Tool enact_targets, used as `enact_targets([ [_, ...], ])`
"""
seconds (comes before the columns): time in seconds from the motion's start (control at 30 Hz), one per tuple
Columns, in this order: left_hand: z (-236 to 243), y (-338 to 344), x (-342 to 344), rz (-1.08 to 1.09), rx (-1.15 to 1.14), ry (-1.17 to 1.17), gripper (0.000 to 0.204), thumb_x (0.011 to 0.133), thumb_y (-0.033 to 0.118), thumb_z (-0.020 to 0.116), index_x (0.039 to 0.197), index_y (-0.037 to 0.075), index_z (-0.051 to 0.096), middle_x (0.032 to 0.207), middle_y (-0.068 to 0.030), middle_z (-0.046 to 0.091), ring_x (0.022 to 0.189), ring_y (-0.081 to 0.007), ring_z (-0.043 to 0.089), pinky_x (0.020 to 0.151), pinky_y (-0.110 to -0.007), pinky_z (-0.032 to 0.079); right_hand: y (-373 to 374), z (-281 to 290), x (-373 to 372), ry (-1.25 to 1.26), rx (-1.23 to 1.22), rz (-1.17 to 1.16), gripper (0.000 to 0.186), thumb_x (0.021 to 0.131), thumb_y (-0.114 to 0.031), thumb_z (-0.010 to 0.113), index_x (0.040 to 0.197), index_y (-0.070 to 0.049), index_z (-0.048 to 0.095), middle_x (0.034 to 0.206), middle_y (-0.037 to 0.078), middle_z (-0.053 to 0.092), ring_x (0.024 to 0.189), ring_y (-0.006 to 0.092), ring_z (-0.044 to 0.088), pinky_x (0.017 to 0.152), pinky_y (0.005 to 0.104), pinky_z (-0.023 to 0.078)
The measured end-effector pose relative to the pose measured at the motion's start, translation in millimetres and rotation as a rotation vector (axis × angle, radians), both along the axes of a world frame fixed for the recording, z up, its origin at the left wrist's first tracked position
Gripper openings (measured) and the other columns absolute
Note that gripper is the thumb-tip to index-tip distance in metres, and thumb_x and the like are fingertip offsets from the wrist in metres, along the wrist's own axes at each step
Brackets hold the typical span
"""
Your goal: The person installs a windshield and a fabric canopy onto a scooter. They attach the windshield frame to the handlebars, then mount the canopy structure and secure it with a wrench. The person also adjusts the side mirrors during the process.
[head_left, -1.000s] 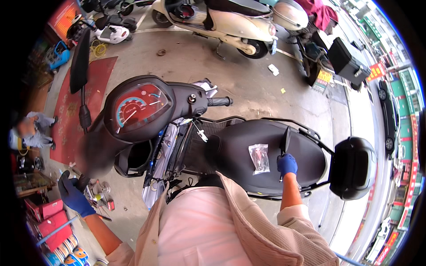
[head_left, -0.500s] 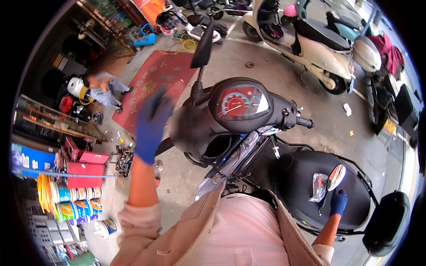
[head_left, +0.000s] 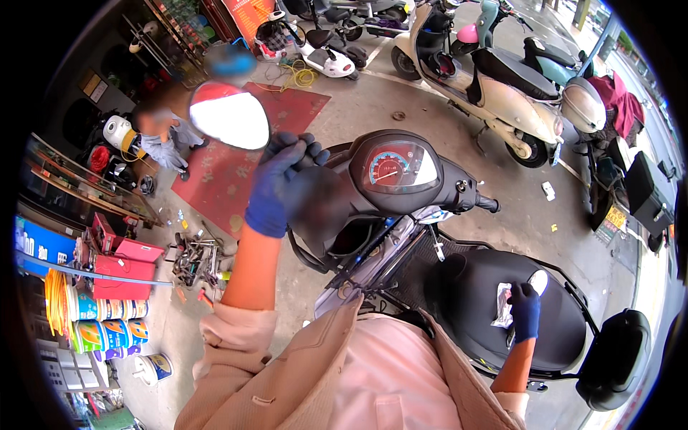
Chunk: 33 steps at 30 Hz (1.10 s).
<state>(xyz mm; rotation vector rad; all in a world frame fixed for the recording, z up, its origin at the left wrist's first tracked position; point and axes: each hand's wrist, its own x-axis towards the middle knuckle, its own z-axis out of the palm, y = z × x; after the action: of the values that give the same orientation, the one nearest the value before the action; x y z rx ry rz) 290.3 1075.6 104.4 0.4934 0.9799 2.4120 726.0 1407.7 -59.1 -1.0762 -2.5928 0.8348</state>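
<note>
Two blue-gloved hands are busy: my left hand is raised and closed around the stalk of a rear-view mirror, its glass up beside the scooter's dashboard. My right hand rests on the black seat, fingers curled onto a small clear plastic bag and a second mirror lying there. Red toolboxes sit on the floor to my left.
</note>
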Motion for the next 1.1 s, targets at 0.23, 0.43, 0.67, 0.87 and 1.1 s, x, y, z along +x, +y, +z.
enact_targets([
  [0.23, 13.0, 17.7, 3.1, 0.186, -0.379, -0.008, 0.019, 0.091, 0.019, 0.059, 0.102, 0.003, 0.058, 0.089, -0.0099, 0.062, 0.079, -0.0198, 0.061, 0.078, -0.038, 0.053, -22.4, 145.7, -90.4, 0.358, -0.834, -0.034, 0.021, 0.093, -0.015, 0.047, 0.103, 0.000, 0.059, 0.076, 0.007, 0.058, 0.053, 0.0073, 0.050, 0.043, 0.0194, 0.034],
  [0.43, 11.8, 76.0, -18.3, 0.198, -1.367, 0.960, 0.030, 0.090, 0.032, 0.053, 0.100, 0.004, 0.058, 0.082, -0.0173, 0.065, 0.072, -0.0326, 0.063, 0.071, -0.041, 0.051, -94.6, 102.9, -202.7, 1.020, -0.293, 0.219, 0.024, 0.097, -0.025, 0.046, 0.093, -0.004, 0.057, 0.067, 0.001, 0.052, 0.053, 0.0063, 0.044, 0.046, 0.0211, 0.032],
  [0.67, 35.4, 40.7, 45.8, -0.022, -0.882, 1.552, 0.045, 0.086, 0.036, 0.060, 0.118, 0.004, 0.058, 0.113, -0.0132, 0.062, 0.104, -0.0291, 0.060, 0.089, -0.038, 0.046, -92.0, 40.6, -238.7, 0.901, -1.602, -0.066, 0.025, 0.094, -0.030, 0.052, 0.087, -0.007, 0.058, 0.055, -0.004, 0.037, 0.047, 0.0081, 0.036, 0.043, 0.0242, 0.028],
  [0.87, -12.8, -30.9, 15.0, -0.071, -0.324, 0.624, 0.029, 0.096, 0.025, 0.050, 0.113, 0.002, 0.058, 0.124, -0.0185, 0.055, 0.113, -0.0291, 0.056, 0.101, -0.044, 0.043, -28.6, 97.9, -239.9, 0.951, -1.918, 0.263, 0.031, 0.095, -0.032, 0.052, 0.107, -0.003, 0.056, 0.065, -0.001, 0.044, 0.053, 0.0103, 0.040, 0.047, 0.0238, 0.036],
  [1.1, 10.9, -9.2, 13.3, 0.139, -0.433, 0.294, 0.027, 0.097, 0.018, 0.048, 0.110, -0.004, 0.056, 0.093, -0.0176, 0.068, 0.088, -0.0269, 0.068, 0.076, -0.036, 0.058, -128.7, 54.3, -222.7, 0.686, -1.329, 0.069, 0.037, 0.098, -0.037, 0.046, 0.097, -0.002, 0.058, 0.071, 0.005, 0.057, 0.071, 0.0117, 0.058, 0.064, 0.0272, 0.046],
])
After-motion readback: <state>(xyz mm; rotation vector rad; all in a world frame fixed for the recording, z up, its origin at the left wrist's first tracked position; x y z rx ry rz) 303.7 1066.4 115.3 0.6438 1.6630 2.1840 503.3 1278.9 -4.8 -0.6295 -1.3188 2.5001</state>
